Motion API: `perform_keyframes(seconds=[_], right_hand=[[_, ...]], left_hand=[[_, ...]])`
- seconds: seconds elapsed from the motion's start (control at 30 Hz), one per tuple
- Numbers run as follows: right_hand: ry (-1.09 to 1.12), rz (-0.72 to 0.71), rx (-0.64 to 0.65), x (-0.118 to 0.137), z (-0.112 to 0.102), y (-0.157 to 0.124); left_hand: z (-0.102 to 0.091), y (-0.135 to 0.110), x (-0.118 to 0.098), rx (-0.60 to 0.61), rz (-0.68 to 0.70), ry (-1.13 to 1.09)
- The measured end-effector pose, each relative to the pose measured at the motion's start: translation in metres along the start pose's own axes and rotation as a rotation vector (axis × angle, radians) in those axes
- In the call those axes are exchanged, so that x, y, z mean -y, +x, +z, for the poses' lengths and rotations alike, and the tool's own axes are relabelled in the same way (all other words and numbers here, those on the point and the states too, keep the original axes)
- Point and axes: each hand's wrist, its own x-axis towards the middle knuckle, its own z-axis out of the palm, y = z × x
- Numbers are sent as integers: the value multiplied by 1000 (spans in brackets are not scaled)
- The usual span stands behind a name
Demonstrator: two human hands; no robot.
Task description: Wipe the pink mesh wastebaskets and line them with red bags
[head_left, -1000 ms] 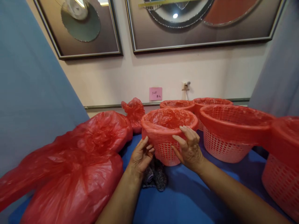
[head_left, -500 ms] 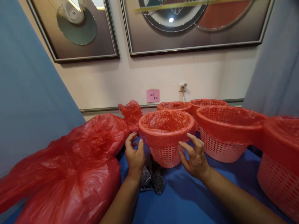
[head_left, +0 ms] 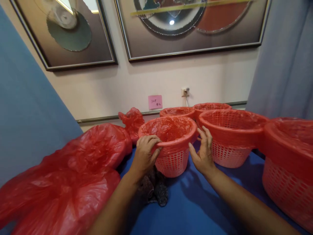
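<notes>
A pink plastic basket (head_left: 172, 163) stands upright on the blue surface. A thin red plastic bag (head_left: 171, 127) lines it, folded outward over the rim. My left hand (head_left: 145, 153) is closed on the basket's front left rim, fingers over the top and thumb below. At the right side, my right hand (head_left: 204, 151) is open, thumb and fingers apart around the rim's edge; whether the fingertips touch it I cannot tell. A dark speckled cloth bundle (head_left: 156, 189) lies in front of the basket, partly behind my left forearm.
More bag-lined baskets stand behind and to the right, one close by (head_left: 227, 153) and a larger-looking one (head_left: 288, 182) at the right edge. Bulging red plastic bags (head_left: 80, 176) fill the left side. A pink note (head_left: 155, 102) is on the wall behind.
My left hand has moved up from beside the basket and closed on its rim. My right hand has risen alongside the right rim. The view has shifted slightly.
</notes>
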Motion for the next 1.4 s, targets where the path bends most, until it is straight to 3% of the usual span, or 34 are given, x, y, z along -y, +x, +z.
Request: perform_keyframes(seconds=[0.17,0.23,0.33,0.43,0.7,0.83,1.03,1.17,1.27,1.33,1.4], right_hand=[[389,579,-79,-28,10,5],[553,739,-93,-32,8,12],[692,813,-143,-29,4,18],[762,816,-182,-27,2,18],[763,965,-105,-38,3,8],[777,948,-152,-37,-3,19],[753,824,-84,-31,-5,15],[680,860,-59,-34,-6,-4],[602,837,-112,-32,-15,-4],[495,687,-174,-25,-26,9],[329,382,-154,-13,-36,27]], left_hand=[[-16,6,2,22,-23,-97],[-25,8,2,83,-21,-103],[-35,8,1,138,-43,-139],[-36,7,1,114,-79,-178],[-35,2,3,111,-68,-140],[-39,9,-1,129,-59,-110],[-44,20,0,146,72,130],[-40,8,1,88,69,110],[-38,-2,-4,4,27,15],[-39,-1,-7,-83,4,-70],[-42,12,-9,-177,-20,-177]])
